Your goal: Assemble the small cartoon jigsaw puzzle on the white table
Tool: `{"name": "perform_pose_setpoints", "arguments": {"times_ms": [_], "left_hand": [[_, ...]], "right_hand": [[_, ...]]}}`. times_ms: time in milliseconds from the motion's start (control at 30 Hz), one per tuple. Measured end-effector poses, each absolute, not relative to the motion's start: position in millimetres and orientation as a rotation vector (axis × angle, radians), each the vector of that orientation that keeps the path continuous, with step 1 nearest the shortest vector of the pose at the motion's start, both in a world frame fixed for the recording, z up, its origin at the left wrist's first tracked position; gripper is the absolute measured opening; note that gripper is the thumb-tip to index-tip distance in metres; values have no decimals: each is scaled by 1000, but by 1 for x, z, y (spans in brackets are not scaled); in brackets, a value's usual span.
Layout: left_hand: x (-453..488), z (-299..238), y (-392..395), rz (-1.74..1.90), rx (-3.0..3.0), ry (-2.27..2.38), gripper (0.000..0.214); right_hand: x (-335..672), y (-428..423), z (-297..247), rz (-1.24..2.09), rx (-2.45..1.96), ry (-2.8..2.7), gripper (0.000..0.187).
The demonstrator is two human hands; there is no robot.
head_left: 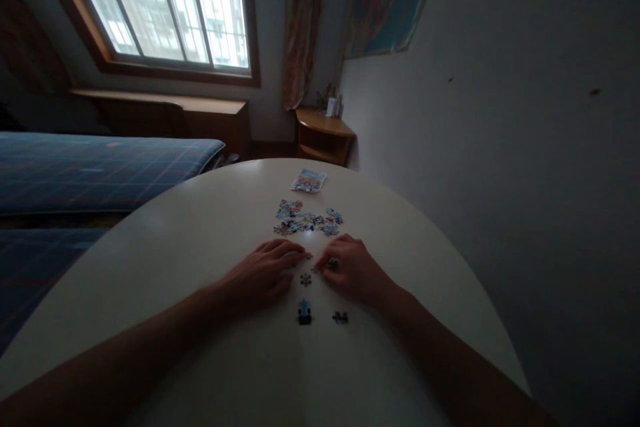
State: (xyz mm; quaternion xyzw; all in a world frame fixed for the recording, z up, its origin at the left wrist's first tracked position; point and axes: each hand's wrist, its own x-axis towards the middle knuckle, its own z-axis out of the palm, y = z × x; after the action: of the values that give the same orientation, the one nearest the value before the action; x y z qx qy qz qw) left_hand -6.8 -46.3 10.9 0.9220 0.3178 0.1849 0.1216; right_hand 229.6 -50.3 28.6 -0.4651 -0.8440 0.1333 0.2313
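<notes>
My left hand (273, 269) lies low on the white table with its fingers stretched out, the fingertips at a small reddish jigsaw piece (309, 255). Opposite it, my right hand (350, 268) is curled, thumb and forefinger pinched on another small jigsaw piece (316, 269). A dark piece (333, 265) shows partly among the right fingers; whether they grip it is unclear. Between the hands sits a patterned piece (305, 279). Closer to me are a blue and black piece or joined pair (304, 312) and a dark piece (341, 317). Beyond the hands spreads a loose pile of jigsaw pieces (305, 220).
A small printed picture sheet or packet (309, 181) lies behind the pile on the round white table (210, 213). To the left is a blue plaid mattress (100, 167). A wooden corner shelf (325, 123) stands past the far edge, and a wall (450, 147) runs along the right.
</notes>
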Motion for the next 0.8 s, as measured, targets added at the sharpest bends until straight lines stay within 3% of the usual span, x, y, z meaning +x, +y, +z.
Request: {"name": "perform_pose_setpoints", "arguments": {"times_ms": [533, 800], "left_hand": [[-6, 9, -46, 564, 2694, 977, 53], [-16, 3, -30, 657, 2434, 1623, 45]], "right_hand": [[234, -45, 28, 331, -1311, -2236, 14], [251, -24, 9, 193, -1386, -2175, 35]]}}
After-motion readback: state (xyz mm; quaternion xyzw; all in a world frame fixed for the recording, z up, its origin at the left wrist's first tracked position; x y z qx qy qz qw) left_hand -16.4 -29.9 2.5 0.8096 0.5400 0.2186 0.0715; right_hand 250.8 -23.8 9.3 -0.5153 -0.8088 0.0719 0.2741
